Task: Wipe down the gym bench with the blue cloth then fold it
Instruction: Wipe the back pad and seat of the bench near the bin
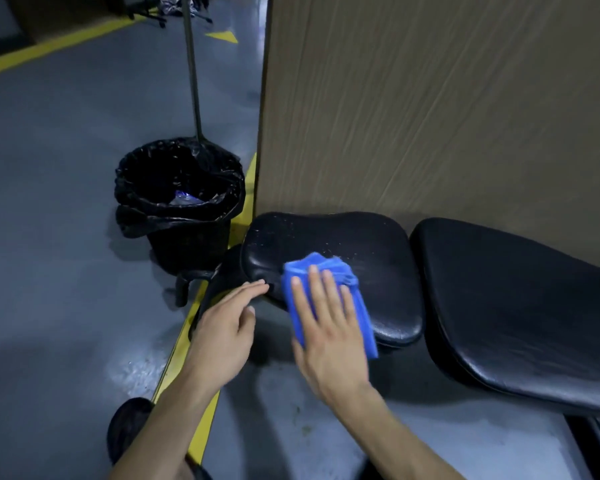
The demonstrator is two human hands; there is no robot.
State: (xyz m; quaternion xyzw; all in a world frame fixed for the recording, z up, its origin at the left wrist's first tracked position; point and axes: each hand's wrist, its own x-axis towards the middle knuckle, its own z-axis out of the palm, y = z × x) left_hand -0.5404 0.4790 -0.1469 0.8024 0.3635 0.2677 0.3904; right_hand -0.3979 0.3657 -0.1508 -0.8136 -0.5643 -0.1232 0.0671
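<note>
1. In the left of the frame, a black bin lined with a black bag stands on the grey floor; a thin dark pole rises from just behind its rim toward the top of the frame.
2. A yellow floor line runs from the lower centre up toward the bin, passing under the left forearm.
3. Lower centre-left: the left hand is released, its fingers straight and close together. The fingertips reach the near left edge of the seat pad; whether they touch it cannot be told. It holds nothing.
4. Centre: the blue cloth, folded into a thick pad, lies on the near left part of the seat pad, its lower end hanging over the pad's front edge.
5. The right hand lies flat on the cloth, fingers straight and slightly spread, pressing it onto the pad rather than curling round it.
6. The seat pad is black, with small pale specks on its far side.
7. Right of the frame: the longer black back pad of the gym bench sits just beside the seat pad, a narrow gap between them.
8. Behind both pads, a tan wood-grain panel fills the upper right.
</note>
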